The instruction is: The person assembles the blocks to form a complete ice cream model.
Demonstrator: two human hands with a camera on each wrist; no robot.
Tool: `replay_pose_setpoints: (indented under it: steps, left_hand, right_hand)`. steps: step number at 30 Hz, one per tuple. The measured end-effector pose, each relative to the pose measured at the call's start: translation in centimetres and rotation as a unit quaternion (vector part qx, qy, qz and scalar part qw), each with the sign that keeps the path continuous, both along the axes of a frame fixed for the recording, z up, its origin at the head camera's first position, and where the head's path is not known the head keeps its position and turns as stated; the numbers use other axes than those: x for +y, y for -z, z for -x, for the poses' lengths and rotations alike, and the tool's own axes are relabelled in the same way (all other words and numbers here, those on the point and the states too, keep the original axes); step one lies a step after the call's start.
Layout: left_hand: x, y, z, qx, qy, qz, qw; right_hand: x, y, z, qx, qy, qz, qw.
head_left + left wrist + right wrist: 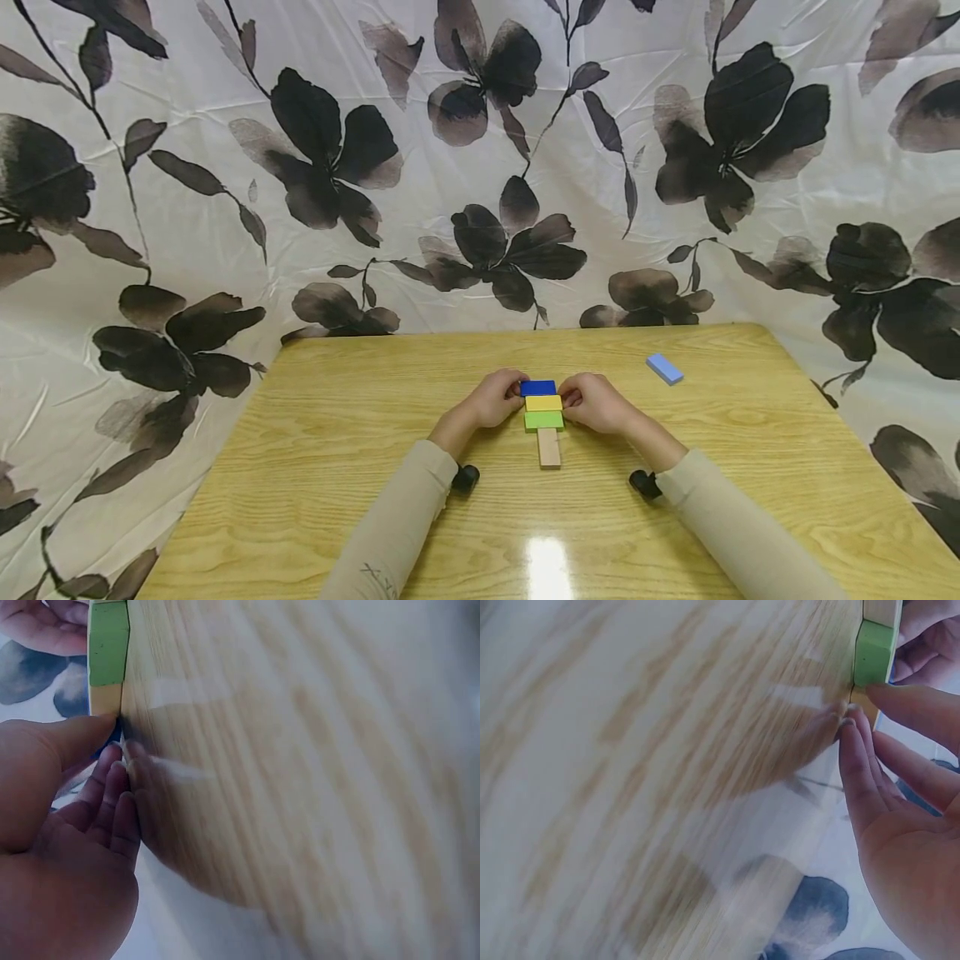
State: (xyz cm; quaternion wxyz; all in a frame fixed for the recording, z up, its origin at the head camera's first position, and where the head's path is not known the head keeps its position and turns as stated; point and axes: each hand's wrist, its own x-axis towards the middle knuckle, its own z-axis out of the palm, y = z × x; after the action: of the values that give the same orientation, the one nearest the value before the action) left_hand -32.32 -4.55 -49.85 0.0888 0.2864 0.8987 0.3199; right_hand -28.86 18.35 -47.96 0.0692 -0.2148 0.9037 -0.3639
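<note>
On the wooden table a short column of blocks runs toward the person: a blue block [537, 388] farthest away, then a yellow block [543, 403], a green block [543, 420] and a plain wooden block [549, 448] set lengthwise. My left hand [497, 398] pinches the left end of the blue block, thumb close to its border with the yellow one. At the opposite side my right hand [596, 403] has its thumb against the yellow block's right end, fingers bent beside the blue one. In the right wrist view that hand [907, 817] hides the blue block.
A light blue block [664, 369] lies apart, toward the back right of the table [337, 467]. Floral cloth [480, 167] hangs behind the table's far edge. A black wrist camera [466, 479] sits at the left cuff, another camera [645, 484] at the right.
</note>
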Motion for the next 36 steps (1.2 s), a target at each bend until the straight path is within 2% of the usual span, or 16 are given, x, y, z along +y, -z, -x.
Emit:
replay_pose_setpoints:
  steps: [17, 26, 36]
  left_hand:
    - [-0.01, -0.52, -0.36, -0.003, 0.005, 0.03, 0.9995]
    - [-0.05, -0.21, -0.34, -0.016, 0.008, 0.034, 0.9993]
    - [0.0, -0.4, -0.37, -0.021, 0.011, 0.031, 0.9992]
  right_hand:
    - [0.12, 0.23, 0.35, -0.003, 0.0, 0.006, 1.0]
    - [0.14, 0.26, 0.12, -0.016, 0.008, 0.008, 0.9998]
    - [0.2, 0.32, 0.14, -0.018, 0.009, 0.01, 0.9998]
